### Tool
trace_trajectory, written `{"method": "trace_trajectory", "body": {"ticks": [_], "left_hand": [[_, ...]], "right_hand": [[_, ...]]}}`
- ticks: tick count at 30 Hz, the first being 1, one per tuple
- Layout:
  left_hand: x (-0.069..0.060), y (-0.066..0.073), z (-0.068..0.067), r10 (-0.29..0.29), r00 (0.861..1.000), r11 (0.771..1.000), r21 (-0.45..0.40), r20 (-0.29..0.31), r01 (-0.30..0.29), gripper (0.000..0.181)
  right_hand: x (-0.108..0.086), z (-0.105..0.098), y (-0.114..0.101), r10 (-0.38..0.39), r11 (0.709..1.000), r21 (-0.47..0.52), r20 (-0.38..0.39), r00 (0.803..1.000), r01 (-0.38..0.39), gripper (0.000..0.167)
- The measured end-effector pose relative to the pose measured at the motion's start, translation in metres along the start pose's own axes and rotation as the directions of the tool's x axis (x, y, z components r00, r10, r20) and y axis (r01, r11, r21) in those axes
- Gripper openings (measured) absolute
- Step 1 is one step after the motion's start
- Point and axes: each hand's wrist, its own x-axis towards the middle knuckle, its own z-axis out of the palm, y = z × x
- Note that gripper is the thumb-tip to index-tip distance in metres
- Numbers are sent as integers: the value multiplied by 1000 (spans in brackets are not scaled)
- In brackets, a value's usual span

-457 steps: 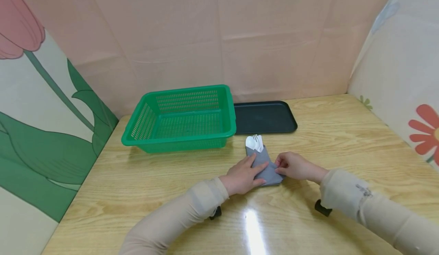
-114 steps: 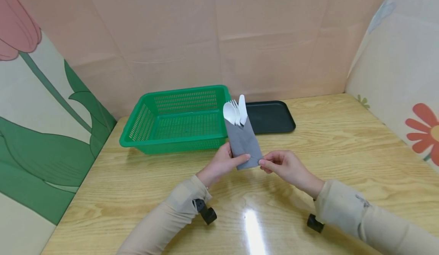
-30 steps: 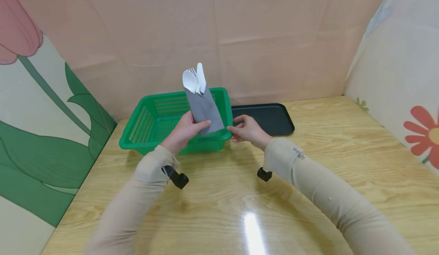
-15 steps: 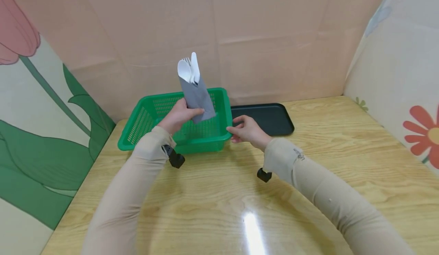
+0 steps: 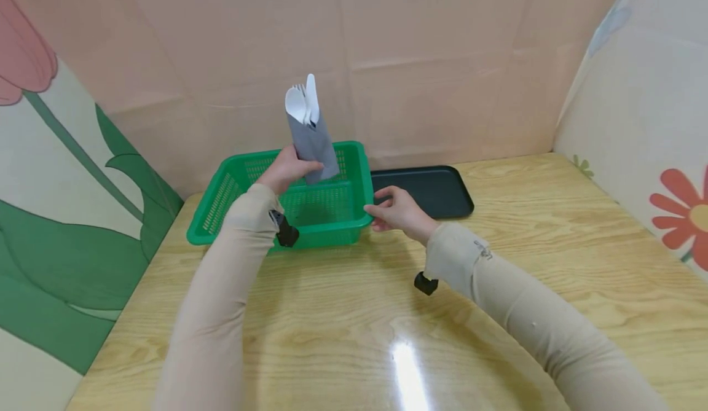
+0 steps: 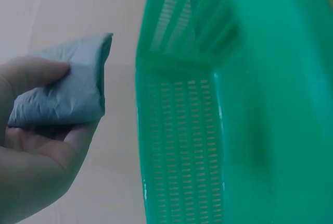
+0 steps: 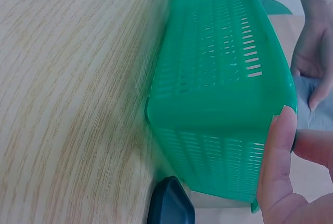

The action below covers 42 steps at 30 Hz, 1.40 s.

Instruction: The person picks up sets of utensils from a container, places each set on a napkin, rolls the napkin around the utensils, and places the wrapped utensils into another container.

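Observation:
In the head view my left hand (image 5: 287, 168) grips the lower part of a folded grey napkin pouch (image 5: 316, 147), thumb across its front. A white spoon (image 5: 295, 105), fork (image 5: 300, 88) and knife (image 5: 313, 97) stick out of its top. The pouch is raised over the green basket (image 5: 326, 234), tilted a little left. In the left wrist view the pouch (image 6: 78, 86) shows its bottom end; the cutlery is out of sight there. My right hand (image 5: 401, 213) pinches the basket's front right corner, thumb and finger at the rim (image 7: 289, 86) in the right wrist view.
A flat black tray (image 5: 431, 193) lies right of the basket, partly behind its side wall. The wood-grain table (image 5: 343, 325) reaches a pink cloth backdrop (image 5: 442, 61) close behind. Patterned cloths stand at left and right.
The pouch, flat on the table at first, was lifted and carried left; over the last second my left hand raises it further back. My right hand left the pouch and stays at the basket corner.

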Motion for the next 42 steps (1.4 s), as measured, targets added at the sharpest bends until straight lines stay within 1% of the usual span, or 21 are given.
{"method": "trace_trajectory", "body": {"ticks": [2,5,8,10,14,18,22,27,30,33,35,37,39,41,42], "left_hand": [[5,2,-1,6,1000,1000,15,-4,-6,65],[11,6,-4,0,1000,999,44,-11,1,65],[16,7,-6,-6,1000,997,74,0,6,66],[19,5,-7,-1,1000,996,94,10,0,66],[26,-3,-9,37,998,993,109,43,-42,67],[29,-10,-11,57,995,988,138,83,-68,67],[29,-12,-11,48,993,981,183,108,-67,67],[30,-14,-11,42,989,980,187,145,-69,71],[31,-14,-9,27,985,980,191,169,-60,73],[26,-8,-7,5,982,981,190,191,-42,73],[21,-4,-5,-21,978,977,212,206,-24,72],[16,1,-4,-49,973,973,232,225,-5,71],[14,2,-4,-78,966,968,252,246,14,70],[14,3,-2,-101,958,967,254,268,31,71],[18,-1,-2,-105,954,968,250,281,33,73]], "right_hand": [[-1,0,0,-3,1000,4,1,1000,3,51],[-2,0,1,-7,1000,11,-1,1000,7,51],[-2,0,1,-9,1000,15,-3,1000,9,51],[-3,1,1,-9,1000,14,-5,1000,9,51],[-3,3,1,-3,1000,11,-10,1000,3,52],[-3,6,1,0,1000,9,-11,1000,0,52],[-2,7,2,-5,1000,18,-8,1000,5,51],[-3,9,2,-8,1000,20,3,1000,8,50],[-3,9,2,-7,1000,19,1,1000,7,50],[-5,9,2,-9,1000,21,5,1000,9,50],[-6,9,2,-11,1000,23,9,1000,10,50],[-7,9,2,-12,1000,23,12,1000,12,49],[-7,9,2,-13,1000,20,13,1000,12,49],[-8,8,2,-12,1000,18,11,1000,12,49],[-8,8,2,-10,1000,17,10,1000,10,49]]}}
